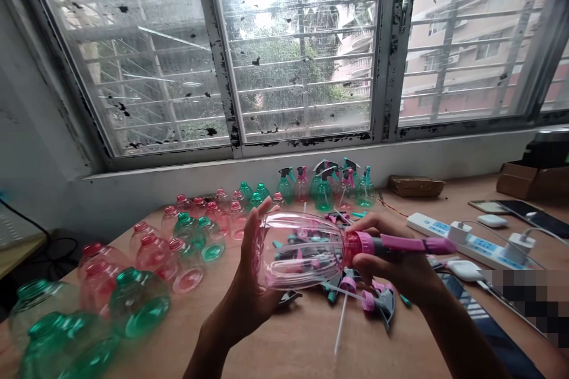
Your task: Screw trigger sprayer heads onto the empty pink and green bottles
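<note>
A clear pink spray bottle [302,251] lies sideways in the air above the table, its base to the left. My left hand [253,284] is wrapped around the base end. At the neck, my right hand [395,272] grips the pink collar of the spray head [404,244], whose pink trigger points right. A dip tube shows through the bottle wall. Below and behind the bottle lies a pile of loose pink, grey and teal spray heads [377,302], partly hidden by the bottle and hands.
Open pink bottles [151,254] and green bottles [140,302] stand at the left. Several bottles with spray heads [326,186] stand by the window wall. On the right are a white power strip [480,243], phones [533,216], a white charger case [464,270] and a cardboard box [528,179].
</note>
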Motion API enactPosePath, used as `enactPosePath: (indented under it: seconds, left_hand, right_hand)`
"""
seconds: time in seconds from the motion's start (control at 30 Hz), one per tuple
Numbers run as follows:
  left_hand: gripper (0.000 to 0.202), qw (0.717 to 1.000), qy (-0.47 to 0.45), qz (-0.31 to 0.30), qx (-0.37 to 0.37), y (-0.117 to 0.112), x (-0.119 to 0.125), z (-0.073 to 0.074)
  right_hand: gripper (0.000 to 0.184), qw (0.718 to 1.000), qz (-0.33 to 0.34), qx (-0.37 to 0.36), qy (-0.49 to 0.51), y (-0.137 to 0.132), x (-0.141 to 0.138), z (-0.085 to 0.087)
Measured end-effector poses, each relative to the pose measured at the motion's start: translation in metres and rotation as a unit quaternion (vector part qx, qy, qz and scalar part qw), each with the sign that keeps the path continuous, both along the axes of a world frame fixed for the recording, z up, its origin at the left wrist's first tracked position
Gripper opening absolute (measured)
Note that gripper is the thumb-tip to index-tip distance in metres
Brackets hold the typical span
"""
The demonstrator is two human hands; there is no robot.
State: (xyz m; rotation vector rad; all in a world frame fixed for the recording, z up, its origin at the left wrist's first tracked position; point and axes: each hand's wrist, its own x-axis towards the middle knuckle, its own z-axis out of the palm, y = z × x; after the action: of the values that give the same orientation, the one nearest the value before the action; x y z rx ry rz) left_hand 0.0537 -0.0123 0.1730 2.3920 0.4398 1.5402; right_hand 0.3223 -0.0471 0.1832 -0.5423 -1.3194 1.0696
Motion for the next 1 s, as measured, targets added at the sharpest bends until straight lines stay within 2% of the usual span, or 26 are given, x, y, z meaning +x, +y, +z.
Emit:
enactPosePath:
  seconds: [0.13,0.23,0.43,0.57,0.63,0.87,1.0]
  left_hand:
    - [0.127,0.999,0.029,0.032,-0.013,-0.0040,-0.0032,0.0025]
    - [0.122,0.999,0.018,0.032,-0.024,-0.0044,-0.0031,0.0028]
    - [0.115,0.999,0.007,0.013,0.034,0.0007,-0.0008,-0.0013]
    - [0.130,0.999,0.008,0.028,-0.018,-0.0034,-0.0030,0.0002]
    - [0.129,0.999,0.012,0.034,-0.036,-0.0049,-0.0030,0.0023]
    - [0.121,0.998,0.014,0.023,0.050,0.0016,0.0009,0.0037]
    - [0.132,0.999,0.010,0.030,0.013,-0.0017,-0.0010,0.0026]
  right_hand:
    - [0.035,1.000,-0.005,0.019,-0.013,-0.0002,0.0005,0.0008]
    - [0.037,1.000,-0.006,0.005,-0.010,-0.0008,0.0004,0.0018]
    - [0.037,1.000,-0.002,-0.019,-0.004,-0.0025,-0.0011,0.0034]
    - [0.034,0.999,-0.026,0.002,-0.027,-0.0008,-0.0003,0.0025]
    - [0.035,0.999,-0.033,0.008,-0.030,-0.0002,-0.0003,0.0020]
    - [0.034,1.000,-0.010,-0.007,-0.017,-0.0023,-0.0011,0.0027]
    - [0.034,1.000,-0.016,-0.003,-0.020,-0.0024,-0.0007,0.0032]
